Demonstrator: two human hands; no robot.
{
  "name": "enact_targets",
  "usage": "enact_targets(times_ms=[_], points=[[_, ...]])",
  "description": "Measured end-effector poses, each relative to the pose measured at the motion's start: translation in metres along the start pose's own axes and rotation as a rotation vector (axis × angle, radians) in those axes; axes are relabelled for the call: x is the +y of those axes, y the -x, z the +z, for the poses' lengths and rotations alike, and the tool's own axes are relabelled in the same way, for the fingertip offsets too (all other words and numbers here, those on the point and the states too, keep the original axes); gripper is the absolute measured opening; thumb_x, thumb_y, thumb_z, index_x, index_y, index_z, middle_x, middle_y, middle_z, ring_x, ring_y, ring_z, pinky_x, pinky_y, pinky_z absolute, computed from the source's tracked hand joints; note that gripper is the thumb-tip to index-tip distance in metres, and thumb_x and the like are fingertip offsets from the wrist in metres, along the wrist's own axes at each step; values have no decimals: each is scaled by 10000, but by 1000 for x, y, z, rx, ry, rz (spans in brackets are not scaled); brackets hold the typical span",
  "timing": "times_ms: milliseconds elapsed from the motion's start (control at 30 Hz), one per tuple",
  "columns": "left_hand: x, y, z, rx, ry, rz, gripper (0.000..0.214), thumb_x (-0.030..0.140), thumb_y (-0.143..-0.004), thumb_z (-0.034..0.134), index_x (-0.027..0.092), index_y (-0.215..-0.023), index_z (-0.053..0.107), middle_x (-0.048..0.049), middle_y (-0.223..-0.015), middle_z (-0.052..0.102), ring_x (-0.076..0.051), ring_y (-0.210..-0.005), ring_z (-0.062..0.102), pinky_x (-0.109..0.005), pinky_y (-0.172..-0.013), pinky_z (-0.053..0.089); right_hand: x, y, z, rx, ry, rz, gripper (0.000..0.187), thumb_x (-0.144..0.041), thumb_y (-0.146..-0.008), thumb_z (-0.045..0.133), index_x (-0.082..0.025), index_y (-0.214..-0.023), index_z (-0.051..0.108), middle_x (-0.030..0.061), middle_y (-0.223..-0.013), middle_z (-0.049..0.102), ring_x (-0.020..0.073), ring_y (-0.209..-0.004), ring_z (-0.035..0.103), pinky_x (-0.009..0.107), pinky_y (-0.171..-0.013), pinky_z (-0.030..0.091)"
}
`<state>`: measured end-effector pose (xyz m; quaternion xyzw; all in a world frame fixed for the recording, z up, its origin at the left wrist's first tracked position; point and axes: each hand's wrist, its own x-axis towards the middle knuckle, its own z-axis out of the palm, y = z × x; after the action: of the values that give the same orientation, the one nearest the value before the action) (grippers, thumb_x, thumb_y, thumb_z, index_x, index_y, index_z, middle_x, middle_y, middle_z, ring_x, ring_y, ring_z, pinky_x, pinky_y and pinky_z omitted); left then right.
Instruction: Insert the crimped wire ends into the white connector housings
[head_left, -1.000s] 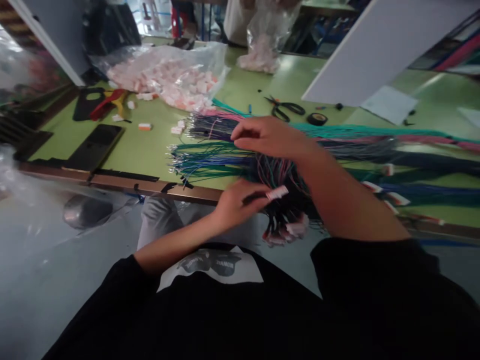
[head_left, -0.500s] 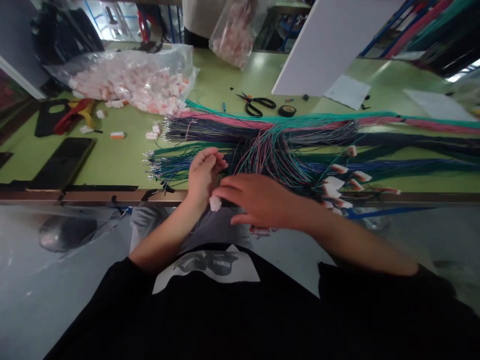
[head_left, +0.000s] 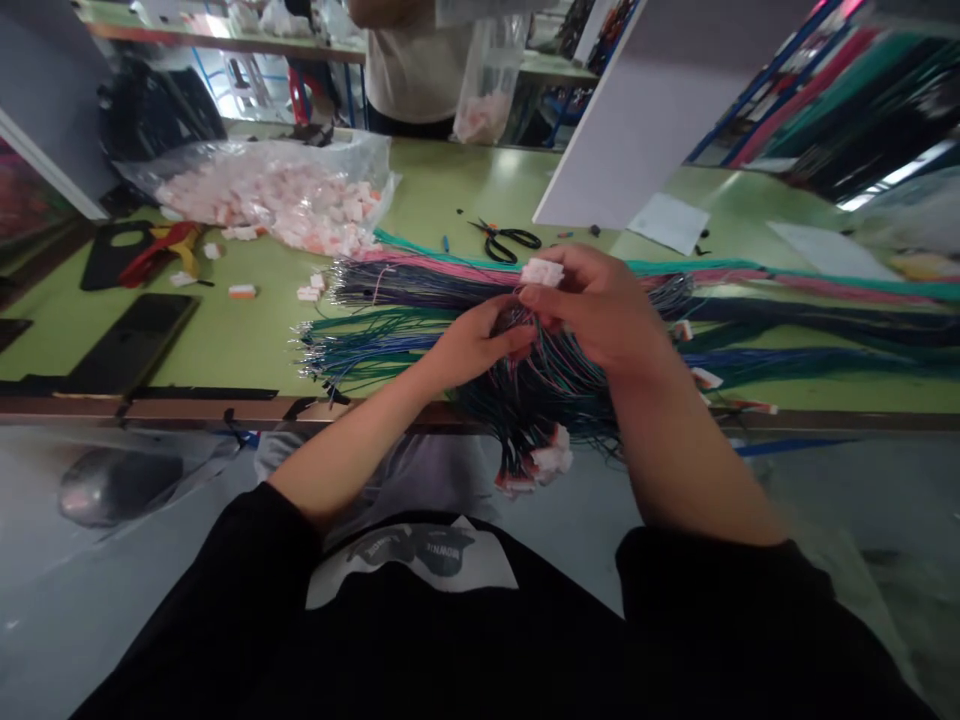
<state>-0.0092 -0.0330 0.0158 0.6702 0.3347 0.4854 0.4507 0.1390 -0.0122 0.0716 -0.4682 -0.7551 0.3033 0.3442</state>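
My right hand (head_left: pixel 596 300) is closed on a cluster of white connectors (head_left: pixel 541 272), held above the wires. Close below it, my left hand (head_left: pixel 480 345) curls its fingers around the thin wires (head_left: pixel 517 318) that run down from those connectors. A looped bundle of green, pink and dark wires (head_left: pixel 574 365) spreads under both hands. Over the table's front edge hangs another bunch of white and orange connectors (head_left: pixel 551 455). Straight wire bundles (head_left: pixel 435 285) with bare metal terminals at their left ends lie behind and beside my left hand.
A clear bag of white and orange connectors (head_left: pixel 270 195) lies at the back left. Nearby are red-and-yellow pliers (head_left: pixel 161 255) and a dark phone (head_left: pixel 135 340). Black scissors (head_left: pixel 502 240) lie behind the wires. A grey panel (head_left: pixel 600 130) stands beyond; another person (head_left: pixel 412 75) is across the table.
Both hands have moved up and inward over the wires. My right hand has raised a connector cluster from the table edge, and my left hand has closed around its wires. The view has tilted slightly upward.
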Motion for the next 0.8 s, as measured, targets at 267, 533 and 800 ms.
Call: enact_targets(times_ms=[267,533,800], points=[[1,-20,-11,-131,123,-142,310,92,-758,589,123,-1065,554,33,-681,587,-82,-484,519,-231,-560,427,16,-10,-6,82,139,-36,238,-385,-752,599,-207,-909,597,-1,-690,553,142,-613,534,277,-547,396],[3,-32,9,-150,115,-187,297,255,-834,603,150,-575,502,37,-470,471,-46,-396,382,-179,-422,280,16,-16,-21,45,-149,110,243,-348,-681,653,-235,-848,518,-28,-707,550,83,-492,426,247,-441,337],[-15,-35,10,-110,557,-355,277,361,-895,533,139,-731,556,87,-462,349,-19,-342,228,-137,-343,157,25,-19,-20,-27,-231,122,286,-395,-681,688,-243,-828,496,-55,-626,510,60,-455,383,230,-400,302]])
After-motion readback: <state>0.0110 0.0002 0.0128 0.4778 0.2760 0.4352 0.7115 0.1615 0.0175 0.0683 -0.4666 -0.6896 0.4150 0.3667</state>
